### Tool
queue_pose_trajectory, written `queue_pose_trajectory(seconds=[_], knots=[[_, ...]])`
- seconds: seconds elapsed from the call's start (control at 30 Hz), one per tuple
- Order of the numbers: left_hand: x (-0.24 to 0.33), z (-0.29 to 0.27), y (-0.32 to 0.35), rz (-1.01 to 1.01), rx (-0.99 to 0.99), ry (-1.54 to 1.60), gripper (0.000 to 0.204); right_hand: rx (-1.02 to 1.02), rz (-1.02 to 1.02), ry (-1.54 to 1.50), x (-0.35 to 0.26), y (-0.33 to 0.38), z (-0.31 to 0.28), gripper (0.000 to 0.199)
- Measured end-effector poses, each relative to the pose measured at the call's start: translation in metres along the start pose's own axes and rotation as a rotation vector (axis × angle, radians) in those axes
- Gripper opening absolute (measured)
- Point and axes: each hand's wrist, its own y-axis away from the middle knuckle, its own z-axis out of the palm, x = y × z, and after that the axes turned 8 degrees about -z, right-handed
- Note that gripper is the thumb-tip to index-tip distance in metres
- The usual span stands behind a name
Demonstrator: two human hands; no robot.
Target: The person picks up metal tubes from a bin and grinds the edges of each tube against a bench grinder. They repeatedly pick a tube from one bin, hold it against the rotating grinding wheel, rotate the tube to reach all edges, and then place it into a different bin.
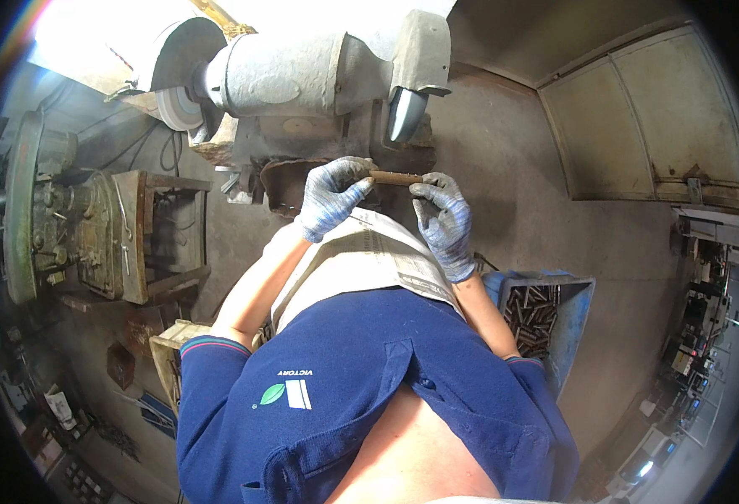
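Note:
A short brown metal rod (pixel 395 178) lies level between my two gloved hands, in front of the bench grinder (pixel 285 74). My left hand (pixel 336 193) pinches its left end, thumb below and fingers above. At the other end, my right hand (pixel 443 214) is closed on the rod in the same way. Both gloves are grey and blue, with dark stains. The rod is apart from the grinder's left wheel (pixel 178 109) and from its right wheel (pixel 408 114). Small marks along its upper edge are too fine to make out.
On my right stands a blue crate (pixel 573 323) holding many similar metal pieces (pixel 531 319). A wooden-sided box (pixel 168 357) is at my left. Farther left is a heavy machine (pixel 92 223) on a frame. Metal cabinet doors (pixel 638 126) stand at the far right.

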Motion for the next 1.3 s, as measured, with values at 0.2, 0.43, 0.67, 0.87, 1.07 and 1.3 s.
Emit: queue_pose_trajectory(seconds=[0.2, 0.43, 0.67, 0.87, 1.07, 1.3], knots=[[-0.006, 0.001, -0.005, -0.158, -0.014, -0.010, 0.014, 0.119, 0.170, -0.345, 0.026, 0.007, 0.006, 0.020], [-0.029, 0.008, -0.025, -0.359, 0.011, 0.246, 0.013, 0.100, -0.109, 0.082, 0.057, 0.007, 0.008, 0.025], [-0.049, 0.019, -0.045, -0.376, 0.096, 0.250, 0.009, 0.218, 0.206, -0.233, 0.096, 0.006, 0.014, 0.017], [-0.070, 0.035, -0.057, -0.440, 0.135, 0.407, 0.009, 0.200, 0.161, -0.096, 0.111, -0.002, 0.001, 0.012], [-0.072, 0.048, -0.064, -0.433, 0.179, 0.403, 0.009, 0.203, 0.236, -0.177, 0.114, -0.007, -0.007, 0.011], [-0.079, 0.032, -0.066, -0.408, 0.284, 0.313, 0.010, 0.226, 0.309, -0.324, 0.123, -0.006, 0.017, 0.014]])
